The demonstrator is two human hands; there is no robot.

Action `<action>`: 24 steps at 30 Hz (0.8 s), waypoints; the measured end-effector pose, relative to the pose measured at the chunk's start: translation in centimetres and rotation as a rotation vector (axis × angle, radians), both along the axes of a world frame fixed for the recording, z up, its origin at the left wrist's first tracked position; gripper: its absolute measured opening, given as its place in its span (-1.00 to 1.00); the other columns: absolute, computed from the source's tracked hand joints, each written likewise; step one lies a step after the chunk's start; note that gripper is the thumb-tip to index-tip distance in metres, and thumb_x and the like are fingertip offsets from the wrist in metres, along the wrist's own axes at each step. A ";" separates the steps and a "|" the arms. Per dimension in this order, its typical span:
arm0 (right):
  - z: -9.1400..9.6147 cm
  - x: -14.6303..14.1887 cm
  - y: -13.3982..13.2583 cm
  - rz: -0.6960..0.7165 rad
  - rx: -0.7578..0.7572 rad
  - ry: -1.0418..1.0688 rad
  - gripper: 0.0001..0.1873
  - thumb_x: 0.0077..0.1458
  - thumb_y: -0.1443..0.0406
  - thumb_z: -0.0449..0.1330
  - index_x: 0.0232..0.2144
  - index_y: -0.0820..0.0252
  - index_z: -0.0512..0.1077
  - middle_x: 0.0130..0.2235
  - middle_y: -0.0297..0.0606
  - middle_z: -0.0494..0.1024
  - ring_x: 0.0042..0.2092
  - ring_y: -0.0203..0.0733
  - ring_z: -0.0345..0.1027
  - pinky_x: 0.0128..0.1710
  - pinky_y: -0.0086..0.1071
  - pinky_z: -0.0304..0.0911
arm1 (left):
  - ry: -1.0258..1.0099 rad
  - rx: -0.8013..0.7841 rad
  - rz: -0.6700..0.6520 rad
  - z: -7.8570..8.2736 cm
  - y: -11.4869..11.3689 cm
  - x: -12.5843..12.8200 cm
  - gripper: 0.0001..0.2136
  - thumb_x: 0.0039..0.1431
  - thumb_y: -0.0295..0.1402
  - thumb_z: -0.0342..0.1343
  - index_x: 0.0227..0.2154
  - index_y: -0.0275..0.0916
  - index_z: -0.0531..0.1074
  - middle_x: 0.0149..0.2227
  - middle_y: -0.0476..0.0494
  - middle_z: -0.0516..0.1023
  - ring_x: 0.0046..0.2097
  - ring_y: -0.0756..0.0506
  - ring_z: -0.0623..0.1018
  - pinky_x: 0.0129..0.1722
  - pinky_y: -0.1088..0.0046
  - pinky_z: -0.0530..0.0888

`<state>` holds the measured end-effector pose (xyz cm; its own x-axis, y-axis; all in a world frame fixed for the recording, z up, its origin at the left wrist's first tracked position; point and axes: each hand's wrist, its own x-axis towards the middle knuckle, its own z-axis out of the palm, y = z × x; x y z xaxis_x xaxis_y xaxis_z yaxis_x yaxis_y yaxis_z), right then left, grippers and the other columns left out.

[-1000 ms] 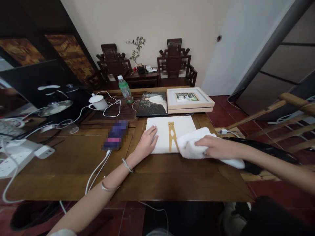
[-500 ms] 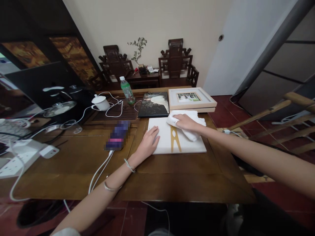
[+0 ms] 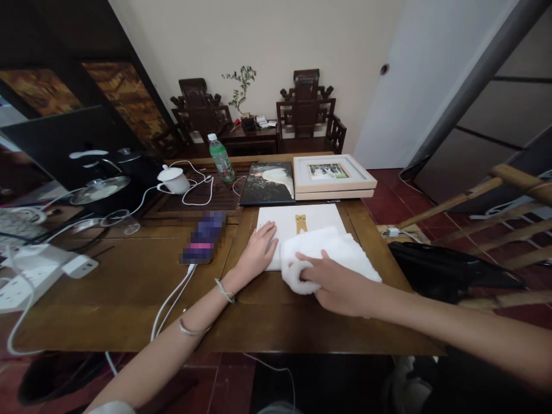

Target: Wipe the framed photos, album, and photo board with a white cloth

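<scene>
The right-hand fingers point(image 3: 311, 272) curl into a fluffy white cloth point(image 3: 332, 253) and bunch it at lower centre of the head view. The cloth covers the near right part of a flat white square canvas with a gold figure point(image 3: 297, 221), which lies on the brown wooden table point(image 3: 129, 287). The left hand point(image 3: 256, 253) lies flat on the canvas's left edge, fingers released. Wiping well likely needs that flat hand to pin the canvas while the right hand point(image 3: 340, 286) presses lightly and evenly.
</scene>
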<state>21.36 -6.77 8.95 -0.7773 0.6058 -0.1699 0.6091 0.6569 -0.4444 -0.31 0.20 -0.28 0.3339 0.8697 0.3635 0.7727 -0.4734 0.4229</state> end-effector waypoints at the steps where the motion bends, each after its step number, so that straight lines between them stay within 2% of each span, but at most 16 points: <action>1: 0.2 0.1 -0.4 0.010 -0.018 0.007 -0.56 -0.18 0.56 -0.08 -0.24 0.20 0.36 0.05 -0.05 0.38 0.24 0.01 -0.03 0.14 0.10 -0.14 | 0.001 -0.001 0.001 0.0 0.0 0.0 -0.65 0.23 -0.38 -0.10 0.05 -0.34 0.29 0.16 -0.37 0.30 0.22 -0.22 0.24 0.18 0.03 0.18; 3: 0.5 0.1 -0.5 0.012 -0.028 0.004 -0.59 -0.20 0.55 -0.07 -0.29 0.19 0.37 -0.05 -0.10 0.46 0.14 0.04 0.15 0.10 0.03 -0.04 | 0.005 -0.001 -0.001 0.0 0.0 0.0 -0.65 0.23 -0.38 -0.10 0.05 -0.35 0.30 0.15 -0.38 0.30 0.22 -0.23 0.25 0.18 0.01 0.18; 5: 0.7 0.1 0.4 -0.017 0.004 -0.021 -0.63 -0.21 0.55 -0.05 -0.34 0.20 0.38 -0.22 -0.13 0.51 -0.06 0.01 0.33 -0.03 -0.10 0.13 | 0.010 0.003 -0.003 0.0 0.0 0.0 -0.66 0.23 -0.38 -0.11 0.05 -0.33 0.30 0.15 -0.37 0.30 0.22 -0.23 0.25 0.18 0.01 0.18; 8: 0.7 -0.3 3.0 -0.064 0.076 -0.059 -0.66 -0.21 0.53 -0.04 -0.36 0.22 0.39 -0.38 -0.16 0.50 -0.28 -0.08 0.35 -0.29 -0.33 0.18 | 0.016 -0.002 -0.004 0.0 0.0 -0.1 -0.65 0.23 -0.39 -0.11 0.05 -0.32 0.29 0.16 -0.36 0.29 0.22 -0.24 0.25 0.18 0.01 0.18; 10: 0.6 -0.7 5.1 -0.076 0.121 -0.046 -0.68 -0.18 0.52 -0.04 -0.36 0.23 0.39 -0.38 -0.16 0.50 -0.31 -0.11 0.32 -0.35 -0.38 0.14 | 0.014 -0.006 -0.010 -0.1 0.1 -0.1 -0.65 0.24 -0.38 -0.11 0.06 -0.32 0.28 0.16 -0.36 0.29 0.22 -0.24 0.25 0.17 -0.01 0.18; 17: 0.7 -2.1 11.9 -0.076 0.177 -0.010 -0.66 -0.13 0.50 -0.04 -0.31 0.24 0.42 -0.29 -0.16 0.53 -0.29 -0.12 0.32 -0.31 -0.37 0.09 | -0.014 -0.016 -0.010 -0.1 0.0 -0.1 -0.64 0.25 -0.36 -0.12 0.08 -0.29 0.27 0.17 -0.32 0.28 0.23 -0.24 0.23 0.19 -0.01 0.16; 21: 0.6 -2.6 13.1 -0.111 0.208 -0.018 -0.67 -0.08 0.48 -0.05 -0.28 0.27 0.43 -0.23 -0.09 0.53 -0.22 -0.07 0.33 -0.26 -0.35 0.10 | -0.006 -0.031 -0.004 0.1 0.0 0.0 -0.64 0.25 -0.37 -0.13 0.07 -0.34 0.28 0.18 -0.35 0.27 0.23 -0.25 0.22 0.19 -0.01 0.16; 24: 0.4 -3.1 12.1 -0.148 0.191 -0.028 -0.66 -0.05 0.46 -0.04 -0.24 0.25 0.42 -0.22 -0.08 0.52 -0.19 -0.05 0.34 -0.26 -0.34 0.13 | -0.012 -0.018 -0.011 0.0 0.0 -0.1 -0.64 0.24 -0.38 -0.13 0.07 -0.32 0.28 0.17 -0.34 0.28 0.22 -0.24 0.23 0.19 0.00 0.17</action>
<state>18.27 5.28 9.36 -0.6739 0.7363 -0.0618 0.7156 0.6296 -0.3024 -0.39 0.19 -0.27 0.3387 0.8724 0.3523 0.7625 -0.4739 0.4404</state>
